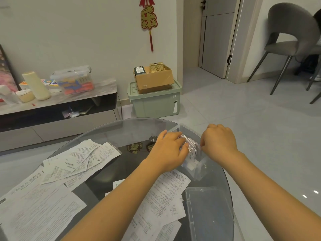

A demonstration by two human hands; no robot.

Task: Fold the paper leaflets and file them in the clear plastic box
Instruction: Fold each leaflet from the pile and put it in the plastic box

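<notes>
On the round glass table (121, 129), the left hand (171, 150) lies flat, fingers straight, pressing the folded white paper leaflets (191, 145) standing in the clear plastic box (199, 169). The right hand (219, 141), fingers curled, grips their far side. Unfolded printed sheets (69, 164) lie beside.

- Leaflets (73, 159) spread on the near left: white paper with dense black print.
- Table (121, 129): smoky grey glass, with gold-on-dark emblems (134, 147) showing through it.
- Box (199, 169) and its lid (208, 211) on the near right: clear, colourless plastic.
- Storage bin (154, 103) on the far floor: pale green, with a brown cardboard carton (152, 80) on top.
- Wall ornament (148, 18): red with a gold character and a red tassel.
- Chair (288, 32) at far right: grey.
- Floor (243, 119): pale grey glossy tiles.
</notes>
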